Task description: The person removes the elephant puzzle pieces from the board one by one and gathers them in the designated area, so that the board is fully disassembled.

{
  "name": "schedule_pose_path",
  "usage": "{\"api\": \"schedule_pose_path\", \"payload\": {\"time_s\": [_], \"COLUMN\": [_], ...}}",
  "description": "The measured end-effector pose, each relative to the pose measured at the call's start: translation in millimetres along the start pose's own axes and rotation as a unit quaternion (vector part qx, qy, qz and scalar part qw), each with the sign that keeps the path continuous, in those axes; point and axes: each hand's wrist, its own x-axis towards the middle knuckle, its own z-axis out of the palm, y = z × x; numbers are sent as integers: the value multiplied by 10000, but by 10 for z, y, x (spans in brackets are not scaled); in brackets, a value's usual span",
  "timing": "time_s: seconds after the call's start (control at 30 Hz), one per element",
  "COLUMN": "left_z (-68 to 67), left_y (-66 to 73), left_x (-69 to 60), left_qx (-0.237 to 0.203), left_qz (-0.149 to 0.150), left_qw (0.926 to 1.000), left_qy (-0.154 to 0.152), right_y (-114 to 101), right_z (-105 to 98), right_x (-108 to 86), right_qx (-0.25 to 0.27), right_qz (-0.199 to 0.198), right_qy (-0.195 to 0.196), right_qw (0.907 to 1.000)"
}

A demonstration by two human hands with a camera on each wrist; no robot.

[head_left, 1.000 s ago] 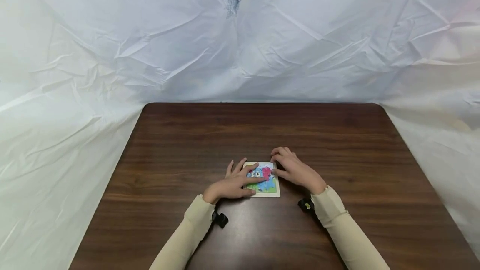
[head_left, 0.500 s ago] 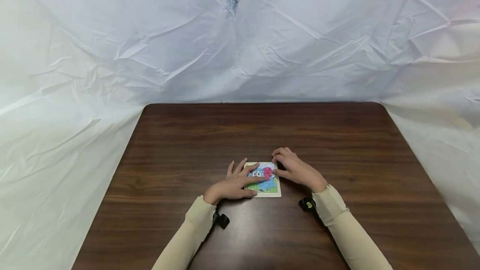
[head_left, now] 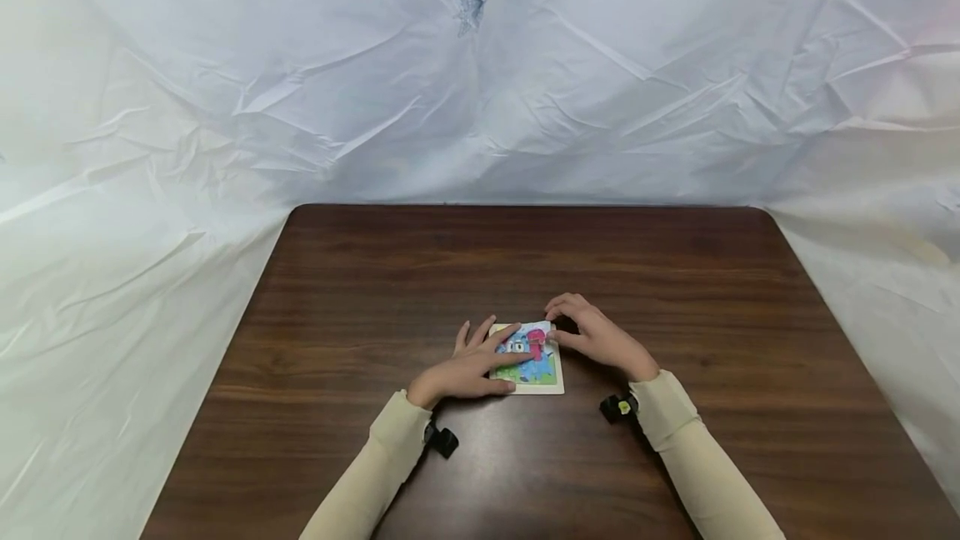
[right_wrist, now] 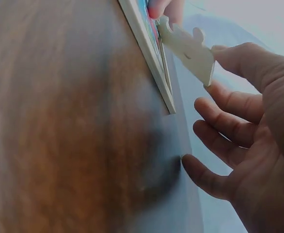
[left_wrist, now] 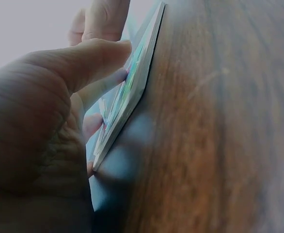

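Pale puzzle piece (right_wrist: 189, 52) between right fingers (right_wrist: 236, 103)

A corner piece (right_wrist: 191, 51) comes up out of the puzzle (head_left: 546, 373).
At the puzzle's far right corner, the piece that appears to lie flat in the earlier head views is now tilted up, its pink patch shifted away from the pink left in the puzzle. The right hand (head_left: 606, 343) shifts slightly with it, the thumb rising from the puzzle's right edge, and its fingers (right_wrist: 236, 102) pinch the piece's outer end. Whether the inner end touches the puzzle cannot be told.
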Motion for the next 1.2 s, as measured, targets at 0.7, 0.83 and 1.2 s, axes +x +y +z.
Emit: {"api": "schedule_pose_path", "payload": {"time_s": [0.7, 0.83, 1.2], "left_z": [-33, -72, -57], "left_y": [-12, 9, 31], "left_x": [-10, -21, -48], "left_qx": [-118, -111, -214], "left_qz": [69, 96, 102], "left_qw": [9998, 9997, 9997], "left_qy": [-170, -171, -111], "right_y": [-26, -73, -54], "right_z": [94, 59, -113], "right_x": [23, 44, -72], "right_qx": [-275, -445, -334], "right_qz": [304, 335, 566], "right_qy": [-205, -242, -246], "right_qw": [9990, 9982, 9975]}}
